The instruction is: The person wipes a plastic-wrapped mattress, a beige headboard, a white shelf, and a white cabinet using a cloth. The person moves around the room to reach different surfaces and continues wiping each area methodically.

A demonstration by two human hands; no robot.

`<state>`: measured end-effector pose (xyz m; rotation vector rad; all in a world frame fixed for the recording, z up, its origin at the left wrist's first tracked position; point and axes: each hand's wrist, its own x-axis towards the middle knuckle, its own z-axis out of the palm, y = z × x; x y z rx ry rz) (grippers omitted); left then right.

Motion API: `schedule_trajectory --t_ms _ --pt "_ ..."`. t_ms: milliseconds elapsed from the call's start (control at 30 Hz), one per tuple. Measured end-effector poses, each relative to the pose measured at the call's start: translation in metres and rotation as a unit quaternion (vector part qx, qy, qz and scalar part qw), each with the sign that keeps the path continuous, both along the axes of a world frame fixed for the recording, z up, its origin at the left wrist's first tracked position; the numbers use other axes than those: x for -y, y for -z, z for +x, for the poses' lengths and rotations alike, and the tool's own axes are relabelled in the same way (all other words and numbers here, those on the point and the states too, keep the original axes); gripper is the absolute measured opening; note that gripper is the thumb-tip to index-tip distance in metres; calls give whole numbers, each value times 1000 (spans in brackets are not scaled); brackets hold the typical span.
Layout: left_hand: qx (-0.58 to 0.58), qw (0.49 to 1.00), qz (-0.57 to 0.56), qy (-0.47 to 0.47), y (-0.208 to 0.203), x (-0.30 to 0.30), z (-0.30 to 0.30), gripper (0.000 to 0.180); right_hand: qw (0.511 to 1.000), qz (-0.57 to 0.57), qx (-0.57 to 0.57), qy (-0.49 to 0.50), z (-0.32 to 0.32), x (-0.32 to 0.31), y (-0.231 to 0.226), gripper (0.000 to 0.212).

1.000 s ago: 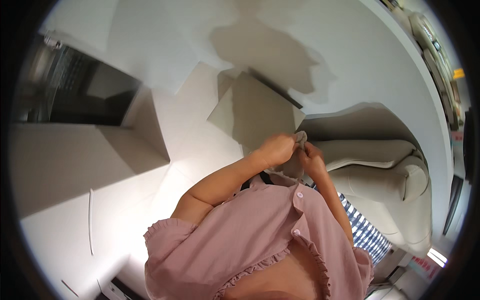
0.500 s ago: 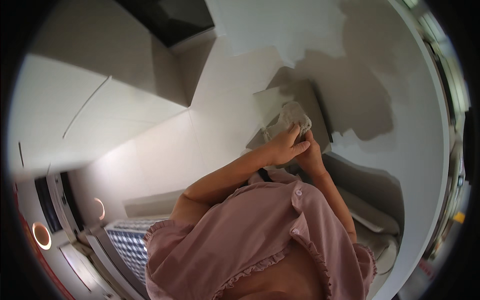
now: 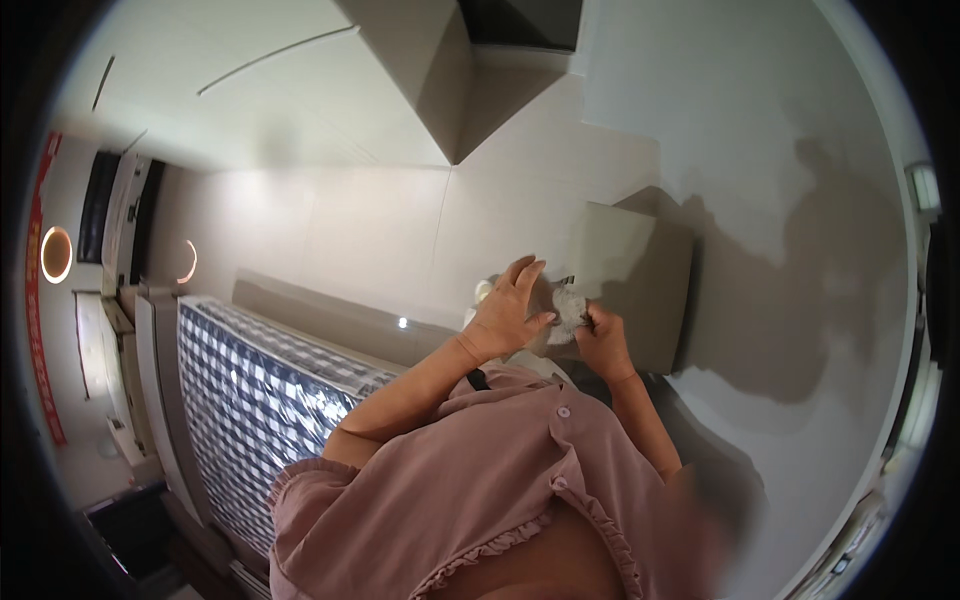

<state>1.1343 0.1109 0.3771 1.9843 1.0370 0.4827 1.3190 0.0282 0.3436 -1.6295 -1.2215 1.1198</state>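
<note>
A crumpled whitish-grey cloth hangs between my two hands, in front of my body. My right hand is closed around its right side, thumb uppermost. On the other side, my left hand has its fingers stretched out and spread. Its thumb points at the cloth's left edge; whether it touches, I cannot tell. Just beyond my right hand stands a beige box-like cabinet with a flat top. The lower part of the cloth is hard to make out against my clothing.
A blue-and-white checked mattress with a shiny cover lies to the left. A large pale cabinet juts in at the upper left, its corner above the light tiled floor. A grey surface spreads on the right, with shadows across it.
My left hand has come off the cloth and opened, moving left. My right hand keeps hold of it. The view has shifted, showing more of the checked mattress.
</note>
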Motion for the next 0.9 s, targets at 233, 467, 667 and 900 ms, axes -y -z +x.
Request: schedule_trajectory --t_ms 233,467,667,900 --pt "5 988 -140 67 -24 -27 -48 35 992 10 44 -117 -31 -43 -37 33" --pt "128 967 -209 -64 -26 -68 -146 25 989 1 -51 -141 -121 -114 -47 33" --pt "167 952 -151 -208 -22 -90 -257 22 956 18 -93 -279 -220 -177 -48 45" --pt "37 939 -2 -343 -24 -88 -361 25 934 37 36 -353 -341 -229 -31 27"
